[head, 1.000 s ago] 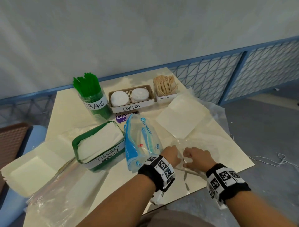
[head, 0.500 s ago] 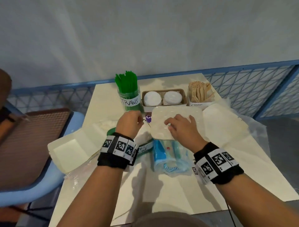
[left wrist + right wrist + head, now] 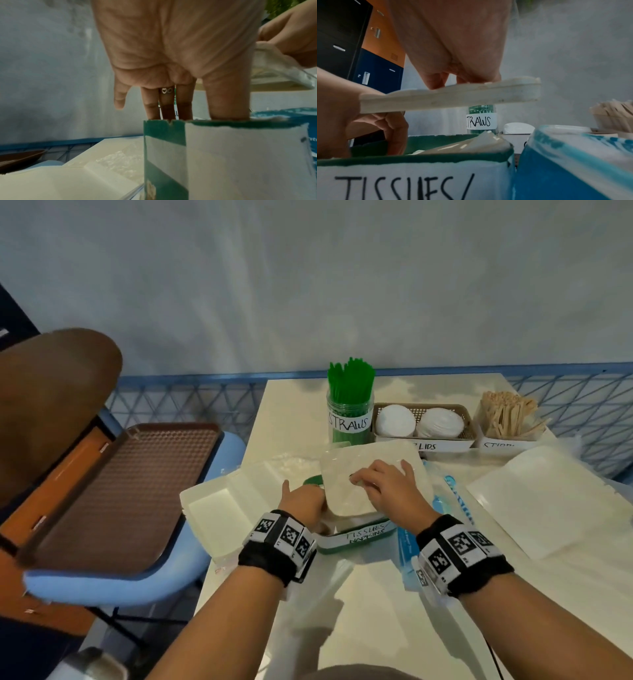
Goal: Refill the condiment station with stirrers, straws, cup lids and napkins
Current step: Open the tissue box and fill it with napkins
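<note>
A green box [image 3: 363, 537] labelled TISSUES/NAPKINS sits mid-table with napkins inside. My right hand [image 3: 383, 487] grips a flat white napkin stack [image 3: 342, 463] and holds it tilted just above the box. In the right wrist view the napkin stack [image 3: 450, 94] hangs clear of the green box rim [image 3: 436, 158]. My left hand [image 3: 301, 501] is at the box's left end. The left wrist view shows the left hand [image 3: 171, 54] with straight fingers reaching down inside the green box [image 3: 164, 148]. Behind stand the straws jar [image 3: 349, 412], the cup lids basket [image 3: 424, 406] and the stirrers [image 3: 507, 416].
A blue plastic packet [image 3: 459, 505] lies right of the green box. Another white napkin pile [image 3: 548, 498] lies on clear plastic at the right. An open white box [image 3: 219, 508] overhangs the table's left edge beside a blue chair [image 3: 120, 491]. A blue railing runs behind.
Both hands left the clear plastic at the table's front and carried the napkin stack over to the green box. The left hand has let go and dropped into the box.
</note>
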Motion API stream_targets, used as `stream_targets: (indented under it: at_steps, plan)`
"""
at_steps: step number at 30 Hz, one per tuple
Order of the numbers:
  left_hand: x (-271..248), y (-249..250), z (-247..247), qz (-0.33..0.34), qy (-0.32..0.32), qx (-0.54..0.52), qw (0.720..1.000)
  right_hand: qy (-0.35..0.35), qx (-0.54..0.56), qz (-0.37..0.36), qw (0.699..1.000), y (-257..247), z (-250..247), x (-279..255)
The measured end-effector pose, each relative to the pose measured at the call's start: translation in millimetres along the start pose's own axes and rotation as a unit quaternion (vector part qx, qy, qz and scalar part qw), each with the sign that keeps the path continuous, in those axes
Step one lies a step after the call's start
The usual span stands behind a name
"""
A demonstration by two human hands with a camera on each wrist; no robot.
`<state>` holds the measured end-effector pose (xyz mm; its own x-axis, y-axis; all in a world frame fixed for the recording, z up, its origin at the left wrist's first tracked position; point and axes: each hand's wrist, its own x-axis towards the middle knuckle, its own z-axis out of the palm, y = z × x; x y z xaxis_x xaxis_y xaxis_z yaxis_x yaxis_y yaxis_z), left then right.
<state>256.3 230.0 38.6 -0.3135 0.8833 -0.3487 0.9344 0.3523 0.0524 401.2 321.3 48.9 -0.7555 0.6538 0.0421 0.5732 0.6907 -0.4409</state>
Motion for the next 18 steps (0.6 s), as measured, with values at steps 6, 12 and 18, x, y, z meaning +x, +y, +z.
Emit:
stream_targets:
  at_steps: [6,12,18]
  plan:
    - [4,-9,8,0.019,0.048,-0.056,0.997,0.007,0.045,0.007,0.999,1,6,1]
    - [5,-17,17,0.009,0.149,-0.295,0.944,0.006,0.053,-0.021,0.998,3,1,7]
    - [2,-20,20,0.026,0.166,-0.493,0.853,-0.028,0.044,-0.05,0.997,-1,10,7]
